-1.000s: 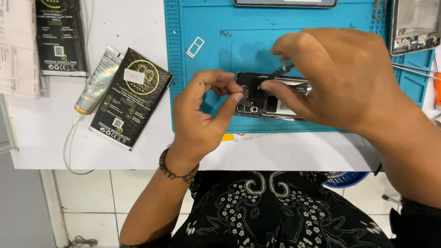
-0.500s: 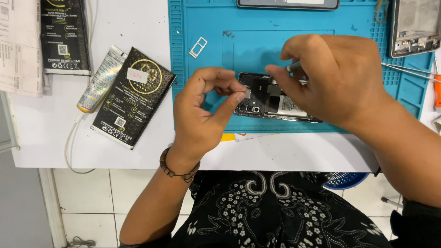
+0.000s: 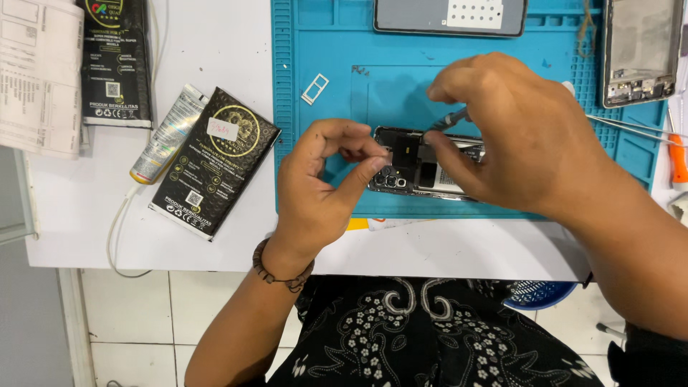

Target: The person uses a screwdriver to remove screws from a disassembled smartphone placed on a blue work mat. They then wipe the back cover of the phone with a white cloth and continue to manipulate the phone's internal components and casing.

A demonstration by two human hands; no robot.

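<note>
A white table [image 3: 215,251] carries a blue repair mat [image 3: 344,50]. Near its front edge lies an opened phone [image 3: 423,168]. The left hand [image 3: 322,193] pinches the phone's end at 9 o'clock. The right hand [image 3: 523,136] grasps a thin tool [image 3: 448,119] over it. A black battery pack [image 3: 215,161] lies at 9 o'clock, a phone frame [image 3: 638,50] at 2 o'clock.

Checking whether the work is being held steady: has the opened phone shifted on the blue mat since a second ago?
No. The opened phone sits at the same spot on the blue mat, equally far below the small white tray.
</note>
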